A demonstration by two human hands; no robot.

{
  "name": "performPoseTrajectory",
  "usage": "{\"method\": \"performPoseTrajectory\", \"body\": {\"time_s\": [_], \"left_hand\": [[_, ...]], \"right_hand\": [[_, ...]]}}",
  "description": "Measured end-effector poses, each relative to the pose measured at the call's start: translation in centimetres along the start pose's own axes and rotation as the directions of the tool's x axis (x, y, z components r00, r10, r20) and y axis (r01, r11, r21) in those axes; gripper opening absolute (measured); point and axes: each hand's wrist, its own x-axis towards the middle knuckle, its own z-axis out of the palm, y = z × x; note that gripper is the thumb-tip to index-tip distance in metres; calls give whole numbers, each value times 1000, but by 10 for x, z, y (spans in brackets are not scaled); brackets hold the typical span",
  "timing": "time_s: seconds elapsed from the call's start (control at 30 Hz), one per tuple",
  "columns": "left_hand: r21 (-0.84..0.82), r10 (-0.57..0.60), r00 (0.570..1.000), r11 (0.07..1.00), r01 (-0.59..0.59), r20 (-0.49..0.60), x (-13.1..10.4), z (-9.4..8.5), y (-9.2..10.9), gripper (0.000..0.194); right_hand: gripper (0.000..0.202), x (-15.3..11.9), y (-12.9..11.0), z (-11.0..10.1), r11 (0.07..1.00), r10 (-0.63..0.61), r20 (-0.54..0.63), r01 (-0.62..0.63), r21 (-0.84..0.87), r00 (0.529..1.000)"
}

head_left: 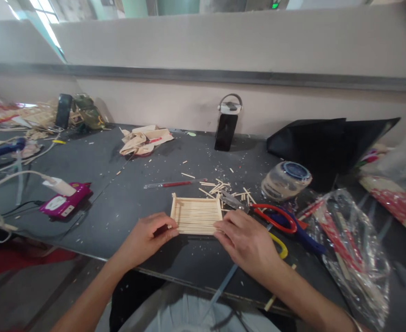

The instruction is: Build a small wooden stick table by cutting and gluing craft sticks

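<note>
A small shallow tray-like piece built from pale wooden sticks (197, 214) is at the table's near edge, with short posts at its back corners. My left hand (150, 237) pinches its front left corner between thumb and fingers. At the front right corner, the thumb and fingers of my right hand (249, 240) close on its edge. Right behind it lie several loose cut sticks (218, 186). Red-handled scissors (285, 221) lie beside my right hand, blades toward the sticks. A dark blue handle (311, 242) lies partly under them.
A clear jar with a blue lid (287, 180) and a plastic bag of sticks (355, 258) are on the right. A phone (226, 133) leans upright at the back. Crumpled cloth (144, 139), a red pen (175, 183) and a purple power strip (66, 201) with cables lie leftward.
</note>
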Motion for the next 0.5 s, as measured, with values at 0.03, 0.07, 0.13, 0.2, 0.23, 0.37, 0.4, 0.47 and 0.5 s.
{"method": "performPoseTrajectory", "body": {"time_s": [0.03,0.07,0.13,0.2,0.23,0.37,0.4,0.47,0.5], "left_hand": [[-1,0,1000,1000,0,10,0,0,0,13],[-2,1,1000,1000,-1,20,1,0,-1,14],[1,3,999,1000,-3,36,2,0,-3,15],[5,11,999,1000,-12,39,3,0,-4,15],[4,20,999,1000,-20,30,3,-1,-5,15],[31,-6,994,999,9,-109,-4,-5,-2,27],[37,-41,983,998,48,-180,-8,-5,1,34],[9,-138,921,988,152,-364,-17,-2,9,36],[-25,-209,852,974,225,-480,-22,2,15,34]], "right_hand": [[13,0,2,-1,1000,4,2,-4,11,1000],[12,0,3,-1,1000,10,2,-10,23,1000],[11,0,6,-1,998,26,0,-26,50,1000],[12,1,7,-1,996,32,-4,-31,79,999],[13,2,7,-1,995,30,-8,-29,92,1000],[16,4,2,-2,992,28,-50,-21,125,998],[15,4,1,-2,990,35,-63,-26,135,997],[14,4,-1,-3,986,66,-82,-52,160,995],[13,4,-1,-2,983,85,-82,-70,172,993]]}}
